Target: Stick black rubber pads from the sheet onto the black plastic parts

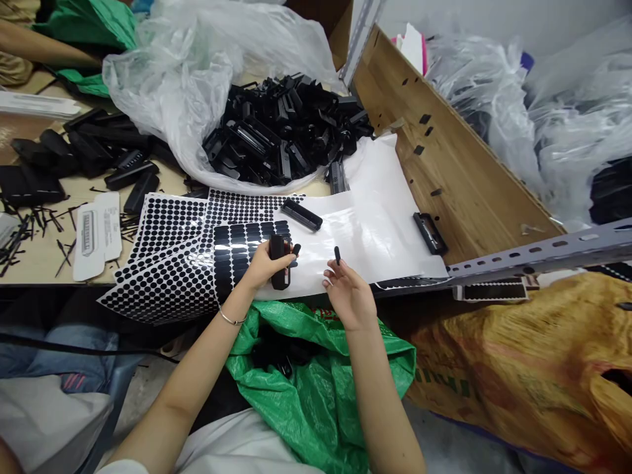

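My left hand (263, 268) is closed around a black plastic casing (280, 280), held upright over the white sheet's left part. A small dark oval piece (296, 250) shows at the left thumb's tip. To the right, my right hand (351, 296) has its fingers curled, with a small black oval sticker (337, 254) at the fingertips. Beneath the left hand lies a sheet of black oval stickers (232, 247). Another black casing (301, 215) rests on the white sheet (368, 224) beyond both hands.
A pile of black plastic parts (281, 131) sits on a clear plastic bag (182, 99). Sheets of black dots (170, 227) lie leftward. A wooden board (444, 145) borders the right; a black casing (430, 233) stands against it. Below hangs a green bag (320, 388). Another person's arm (44, 46) is upper left.
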The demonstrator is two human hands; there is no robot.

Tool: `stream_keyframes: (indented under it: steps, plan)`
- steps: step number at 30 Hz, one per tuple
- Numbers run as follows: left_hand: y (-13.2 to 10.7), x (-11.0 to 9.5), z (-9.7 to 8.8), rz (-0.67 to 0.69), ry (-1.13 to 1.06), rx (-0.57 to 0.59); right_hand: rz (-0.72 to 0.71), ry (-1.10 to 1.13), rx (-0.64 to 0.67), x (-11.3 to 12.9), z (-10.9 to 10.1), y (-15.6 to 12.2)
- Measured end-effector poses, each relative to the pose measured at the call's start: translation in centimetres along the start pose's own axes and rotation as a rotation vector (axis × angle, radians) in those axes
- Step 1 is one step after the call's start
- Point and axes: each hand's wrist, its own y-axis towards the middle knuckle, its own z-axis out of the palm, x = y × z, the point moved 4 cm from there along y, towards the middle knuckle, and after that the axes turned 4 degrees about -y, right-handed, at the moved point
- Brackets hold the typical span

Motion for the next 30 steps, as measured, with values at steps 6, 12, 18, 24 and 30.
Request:
stream_keyframes:
  steps: [6, 12, 18, 24, 30]
  plan:
    - [-0.1, -0.2, 0.2, -0.013, -0.017, 0.015, 0.112, 0.264, 0.384, 0.2, 1.8, -1.2]
    - [-0.3, -0.2, 0.2, -0.027, -0.010, 0.014, 0.032, 0.448, 0.497, 0.3, 2.2, -1.8]
    - [-0.2, 0.2, 0.0, -0.020, -0.019, 0.021, -0.036, 0.113, 0.525, 0.9, 1.8, -1.5]
    - [0.1, 0.2, 0.0, -0.005, -0.040, 0.009, -0.388, -1.041, 0.046, 2.2, -0.6, 2.3]
    - [0.2, 0.4, 0.0, 0.026, -0.028, 0.043, -0.519, -1.475, -0.242, 2.5, -1.8, 4.4]
